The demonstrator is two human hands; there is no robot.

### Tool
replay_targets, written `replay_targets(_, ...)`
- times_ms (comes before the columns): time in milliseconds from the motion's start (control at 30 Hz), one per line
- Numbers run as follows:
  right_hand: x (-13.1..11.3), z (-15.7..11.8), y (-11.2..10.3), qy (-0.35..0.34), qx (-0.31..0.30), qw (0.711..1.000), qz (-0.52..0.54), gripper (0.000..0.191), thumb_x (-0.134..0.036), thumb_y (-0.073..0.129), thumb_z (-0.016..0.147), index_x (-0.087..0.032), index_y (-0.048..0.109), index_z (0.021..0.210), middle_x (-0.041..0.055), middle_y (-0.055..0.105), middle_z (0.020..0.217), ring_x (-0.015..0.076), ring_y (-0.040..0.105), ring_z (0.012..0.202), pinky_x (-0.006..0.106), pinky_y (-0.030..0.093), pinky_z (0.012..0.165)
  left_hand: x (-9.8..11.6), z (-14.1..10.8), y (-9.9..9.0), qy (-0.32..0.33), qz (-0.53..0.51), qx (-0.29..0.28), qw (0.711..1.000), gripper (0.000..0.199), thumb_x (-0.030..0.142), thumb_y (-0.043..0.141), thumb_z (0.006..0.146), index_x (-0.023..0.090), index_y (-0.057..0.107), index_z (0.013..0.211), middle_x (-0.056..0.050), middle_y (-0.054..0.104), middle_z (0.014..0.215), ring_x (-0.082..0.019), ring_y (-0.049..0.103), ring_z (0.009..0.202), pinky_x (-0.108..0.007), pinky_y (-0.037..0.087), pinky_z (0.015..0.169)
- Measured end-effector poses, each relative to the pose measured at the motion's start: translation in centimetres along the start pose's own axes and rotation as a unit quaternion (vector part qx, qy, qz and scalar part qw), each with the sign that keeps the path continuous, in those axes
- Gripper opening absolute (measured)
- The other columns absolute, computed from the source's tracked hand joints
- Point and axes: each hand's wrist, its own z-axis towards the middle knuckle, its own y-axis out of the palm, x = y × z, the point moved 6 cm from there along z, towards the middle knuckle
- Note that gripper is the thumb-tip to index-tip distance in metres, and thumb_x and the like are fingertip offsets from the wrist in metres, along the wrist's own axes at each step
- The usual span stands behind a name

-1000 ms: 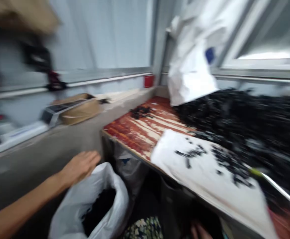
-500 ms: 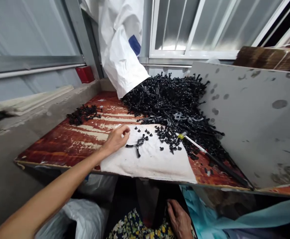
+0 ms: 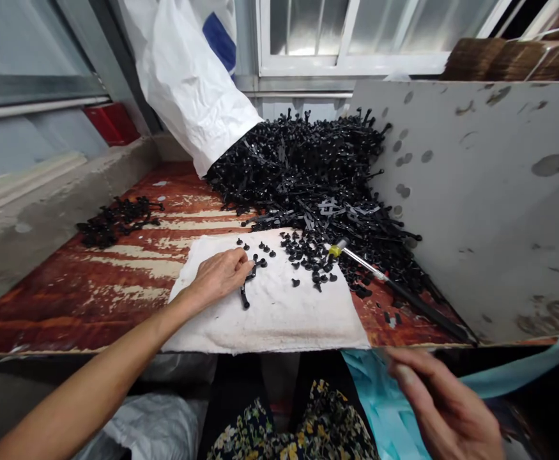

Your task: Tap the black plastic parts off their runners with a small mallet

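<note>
My left hand [image 3: 224, 271] is on the white cloth with its fingers curled closed on a black cross-shaped plastic piece [image 3: 245, 297]. The hand covers part of the piece; one arm sticks out below the fingers and another end shows beyond the fingertips. Small black plugs [image 3: 264, 246] stand just past it, several of them scattered. Over the table's front edge at the right, my right hand [image 3: 451, 409] hangs with fingers stretched forward and apart from the thumb. Its fingertips are slightly blurred, and nothing shows in them.
A heap of black plastic pieces [image 3: 298, 172] spills from a white sack [image 3: 197, 96]. More small plugs [image 3: 308, 255] lie beside a black-handled tool with a yellow end [image 3: 365, 265]. A smaller black pile [image 3: 116, 220] is at left. A grey board [image 3: 490, 223] borders the right.
My left hand has moved onto the cross-shaped piece and closed on it. My right hand has risen from my lap to the right, towards the table edge. The view has shifted.
</note>
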Motion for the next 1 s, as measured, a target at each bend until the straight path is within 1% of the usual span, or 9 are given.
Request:
replay_targets(100,-2.4,4.0,0.1,-0.111,-0.003,0.994,-0.021,0.013,-0.024,0.055,0.09,-0.023,0.068,0.093,0.0046,0.073,0.08,0.0158,0.069,0.07,0.023,0.055,0.065,0.6,0.2,0.4,0.002,-0.007,-0.008,1.0,0.02,0.036,0.041,0.085,0.023,0.051,0.073,0.0,0.058,0.069,-0.02,0.055,0.066,-0.028,0.032,0.058)
replay_targets(233,-4.2,6.7,2.1,-0.152,-0.021,0.988,-0.003,0.016,-0.013,0.051,0.09,-0.019,0.065,0.094,0.0049,0.067,0.077,0.0141,0.064,0.067,0.024,0.051,0.06,0.8,0.7,0.7,0.03,-0.133,-0.034,0.99,0.022,0.038,0.046,0.081,0.021,0.049,0.068,0.001,0.052,0.063,-0.016,0.05,0.063,-0.026,0.033,0.058)
replay_targets(467,-5.8,10.5,5.9,-0.051,-0.166,0.979,0.108,0.019,-0.024,0.048,0.094,-0.019,0.065,0.101,0.0036,0.067,0.086,0.0134,0.061,0.073,0.024,0.049,0.066,0.5,-0.8,1.2,-0.031,-0.417,-0.189,0.888,0.038,0.054,0.063,0.073,0.018,0.053,0.078,0.001,0.059,0.065,-0.012,0.046,0.056,-0.023,0.035,0.053)
replay_targets(567,-6.1,11.9,8.8,-0.019,-0.239,0.959,0.154,0.028,-0.03,0.049,0.093,-0.017,0.061,0.115,0.0055,0.069,0.097,0.0146,0.062,0.078,0.028,0.049,0.072,1.7,-1.5,1.3,0.005,-0.43,-0.221,0.875,0.038,0.054,0.063,0.075,0.017,0.055,0.079,0.001,0.058,0.064,-0.011,0.046,0.057,-0.022,0.035,0.055)
replay_targets(667,-6.5,12.4,11.3,-0.019,-0.288,0.937,0.199,0.023,-0.026,0.051,0.09,-0.016,0.064,0.105,0.0035,0.069,0.088,0.0141,0.06,0.076,0.028,0.047,0.072,3.5,-2.0,1.2,0.067,-0.413,-0.23,0.879,0.036,0.053,0.06,0.078,0.017,0.057,0.076,0.002,0.054,0.064,-0.011,0.044,0.058,-0.023,0.035,0.056)
replay_targets(767,-6.2,12.2,12.2,0.011,-0.283,0.921,0.266,0.014,-0.02,0.052,0.084,-0.017,0.065,0.087,-0.0003,0.064,0.077,0.0126,0.056,0.071,0.026,0.044,0.07,4.2,-2.4,0.8,0.115,-0.338,-0.177,0.917,0.03,0.048,0.057,0.081,0.018,0.059,0.075,0.002,0.054,0.067,-0.013,0.047,0.063,-0.026,0.037,0.061)
replay_targets(900,-3.6,11.9,11.5,0.144,-0.179,0.897,0.377,0.01,-0.026,0.062,0.076,-0.019,0.065,0.082,-0.0022,0.06,0.073,0.0118,0.052,0.068,0.025,0.043,0.066,1.4,-2.5,-0.7,0.034,-0.306,0.066,0.949,0.034,0.048,0.064,0.075,0.019,0.06,0.095,-0.005,0.063,0.098,-0.021,0.056,0.09,-0.031,0.043,0.076)
replay_targets(933,-3.1,11.9,11.5,0.169,-0.16,0.889,0.393,0.012,-0.029,0.063,0.075,-0.019,0.065,0.082,-0.0023,0.058,0.073,0.0115,0.051,0.067,0.025,0.043,0.064,0.5,-2.6,-0.5,-0.003,-0.336,0.079,0.938,0.04,0.051,0.066,0.073,0.019,0.059,0.096,-0.007,0.063,0.1,-0.022,0.056,0.092,-0.032,0.044,0.077)
replay_targets(1000,-2.8,11.9,11.4,0.189,-0.14,0.883,0.406,0.016,-0.034,0.062,0.076,-0.02,0.063,0.084,-0.0026,0.056,0.072,0.0111,0.05,0.064,0.024,0.044,0.06,-0.1,-2.8,1.1,-0.054,-0.416,0.002,0.908,0.046,0.058,0.067,0.072,0.017,0.06,0.093,-0.007,0.064,0.091,-0.022,0.059,0.086,-0.033,0.046,0.073)
